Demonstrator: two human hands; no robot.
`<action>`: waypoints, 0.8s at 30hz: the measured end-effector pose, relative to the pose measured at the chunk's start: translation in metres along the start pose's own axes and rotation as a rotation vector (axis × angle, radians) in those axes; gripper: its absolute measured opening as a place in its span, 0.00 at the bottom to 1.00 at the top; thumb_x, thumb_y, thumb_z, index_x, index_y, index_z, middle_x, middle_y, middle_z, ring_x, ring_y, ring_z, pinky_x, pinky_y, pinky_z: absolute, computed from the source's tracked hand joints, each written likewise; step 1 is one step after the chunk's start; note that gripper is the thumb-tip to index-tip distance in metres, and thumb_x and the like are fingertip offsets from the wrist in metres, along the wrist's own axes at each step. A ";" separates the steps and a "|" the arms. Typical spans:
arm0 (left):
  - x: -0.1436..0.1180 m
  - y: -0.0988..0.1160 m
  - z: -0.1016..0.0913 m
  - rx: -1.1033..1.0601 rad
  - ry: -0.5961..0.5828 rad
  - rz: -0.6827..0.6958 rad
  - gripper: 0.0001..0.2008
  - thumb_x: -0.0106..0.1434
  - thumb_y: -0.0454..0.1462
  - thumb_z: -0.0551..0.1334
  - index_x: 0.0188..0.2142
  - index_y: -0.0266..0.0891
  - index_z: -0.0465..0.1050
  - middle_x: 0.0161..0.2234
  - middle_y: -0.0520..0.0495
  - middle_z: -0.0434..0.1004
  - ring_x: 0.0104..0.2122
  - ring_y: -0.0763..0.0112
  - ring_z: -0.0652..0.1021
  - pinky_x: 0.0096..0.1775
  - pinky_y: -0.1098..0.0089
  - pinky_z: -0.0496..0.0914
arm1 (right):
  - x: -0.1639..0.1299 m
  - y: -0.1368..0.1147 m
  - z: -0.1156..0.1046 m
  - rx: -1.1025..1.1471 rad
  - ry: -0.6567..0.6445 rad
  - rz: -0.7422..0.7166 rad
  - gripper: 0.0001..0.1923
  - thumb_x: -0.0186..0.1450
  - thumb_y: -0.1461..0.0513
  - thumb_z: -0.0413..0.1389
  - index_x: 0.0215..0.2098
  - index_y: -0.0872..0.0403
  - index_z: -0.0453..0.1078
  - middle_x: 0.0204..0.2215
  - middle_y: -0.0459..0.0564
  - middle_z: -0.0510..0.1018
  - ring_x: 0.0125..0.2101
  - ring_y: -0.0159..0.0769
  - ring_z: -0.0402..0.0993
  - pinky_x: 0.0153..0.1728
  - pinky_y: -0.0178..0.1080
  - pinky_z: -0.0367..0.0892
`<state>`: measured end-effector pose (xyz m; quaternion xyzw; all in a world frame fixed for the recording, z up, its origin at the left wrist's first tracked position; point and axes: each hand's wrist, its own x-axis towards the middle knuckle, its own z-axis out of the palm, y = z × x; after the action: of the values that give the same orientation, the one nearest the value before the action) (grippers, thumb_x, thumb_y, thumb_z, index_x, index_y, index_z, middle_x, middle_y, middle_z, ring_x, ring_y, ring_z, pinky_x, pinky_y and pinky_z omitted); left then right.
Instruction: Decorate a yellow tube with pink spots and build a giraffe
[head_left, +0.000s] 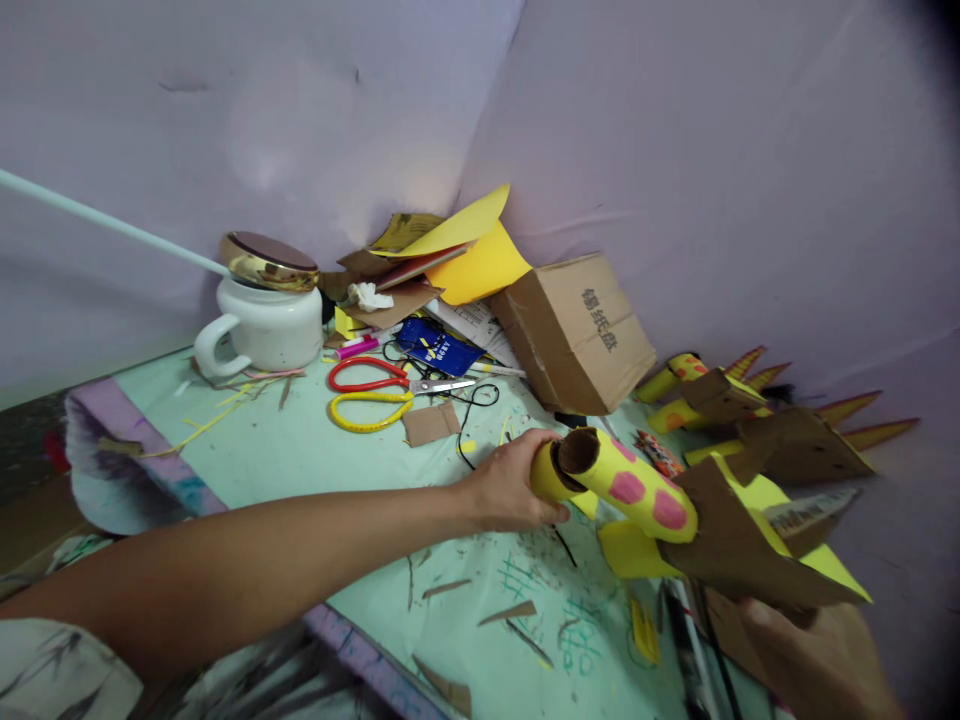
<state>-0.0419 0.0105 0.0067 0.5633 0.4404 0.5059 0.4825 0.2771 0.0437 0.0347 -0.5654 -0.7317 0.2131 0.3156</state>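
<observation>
Gripping the yellow tube (559, 470) with left hand (510, 485) — fingers closed round it; right hand (814, 655) clasping the cardboard body (739, 555) near the tabletop (315, 450) corner — best held steady.

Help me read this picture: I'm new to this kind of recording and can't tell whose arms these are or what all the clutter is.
There is no machine here. A camera worn on a person's head looks down at their own two bare hands. The left hand grips the end of a yellow cardboard tube with pink spots, part of a craft figure with brown cardboard pieces. The right hand supports that figure from below. On the pale green table cover lie red and yellow scissors, a white mug with a gold lid, a brown cardboard box, yellow paper sheets and paper scraps.
</observation>
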 end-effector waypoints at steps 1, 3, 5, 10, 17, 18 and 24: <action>0.000 0.000 0.000 0.000 0.002 0.001 0.36 0.40 0.32 0.71 0.51 0.40 0.64 0.48 0.43 0.74 0.47 0.55 0.73 0.49 0.58 0.67 | 0.000 -0.006 0.001 0.009 -0.024 0.018 0.16 0.49 0.49 0.61 0.33 0.44 0.80 0.26 0.54 0.82 0.32 0.62 0.79 0.28 0.53 0.75; 0.000 0.001 0.000 -0.002 0.001 0.000 0.36 0.40 0.32 0.71 0.51 0.40 0.64 0.48 0.43 0.74 0.47 0.55 0.73 0.49 0.59 0.67 | -0.001 -0.019 0.003 0.031 -0.019 0.041 0.21 0.47 0.47 0.61 0.37 0.43 0.79 0.25 0.53 0.82 0.30 0.62 0.79 0.28 0.53 0.75; -0.001 0.001 -0.001 0.003 -0.004 -0.004 0.37 0.40 0.32 0.71 0.51 0.39 0.64 0.48 0.42 0.74 0.48 0.54 0.73 0.49 0.59 0.67 | -0.004 -0.034 0.007 0.079 0.007 0.028 0.28 0.46 0.47 0.62 0.46 0.41 0.75 0.28 0.51 0.82 0.33 0.61 0.79 0.32 0.53 0.76; -0.001 0.000 -0.001 0.013 -0.008 -0.010 0.38 0.40 0.33 0.71 0.53 0.38 0.63 0.49 0.40 0.73 0.48 0.53 0.73 0.49 0.58 0.67 | -0.020 -0.057 0.013 0.271 0.099 0.190 0.47 0.46 0.46 0.63 0.63 0.36 0.54 0.44 0.54 0.80 0.44 0.65 0.75 0.37 0.56 0.74; 0.000 -0.006 0.000 -0.010 -0.013 0.011 0.38 0.40 0.34 0.71 0.52 0.40 0.64 0.49 0.42 0.73 0.48 0.53 0.73 0.49 0.59 0.67 | -0.035 -0.060 0.010 0.448 0.258 0.236 0.45 0.44 0.44 0.64 0.60 0.30 0.57 0.61 0.54 0.63 0.59 0.64 0.57 0.54 0.59 0.60; 0.000 -0.006 0.000 -0.015 -0.015 0.011 0.38 0.40 0.34 0.71 0.52 0.40 0.64 0.49 0.43 0.73 0.48 0.53 0.73 0.49 0.59 0.67 | -0.037 -0.062 0.010 0.469 0.262 0.208 0.43 0.45 0.45 0.64 0.59 0.28 0.58 0.62 0.51 0.60 0.61 0.59 0.53 0.56 0.56 0.57; 0.000 -0.003 -0.002 -0.011 -0.014 0.012 0.37 0.40 0.32 0.70 0.52 0.38 0.64 0.50 0.41 0.73 0.48 0.53 0.73 0.49 0.59 0.67 | -0.040 -0.067 0.013 0.488 0.286 0.231 0.42 0.47 0.48 0.65 0.59 0.31 0.58 0.63 0.52 0.60 0.62 0.58 0.51 0.59 0.56 0.53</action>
<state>-0.0434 0.0111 0.0039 0.5667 0.4307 0.5073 0.4858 0.2283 -0.0126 0.0611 -0.5766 -0.5381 0.3353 0.5154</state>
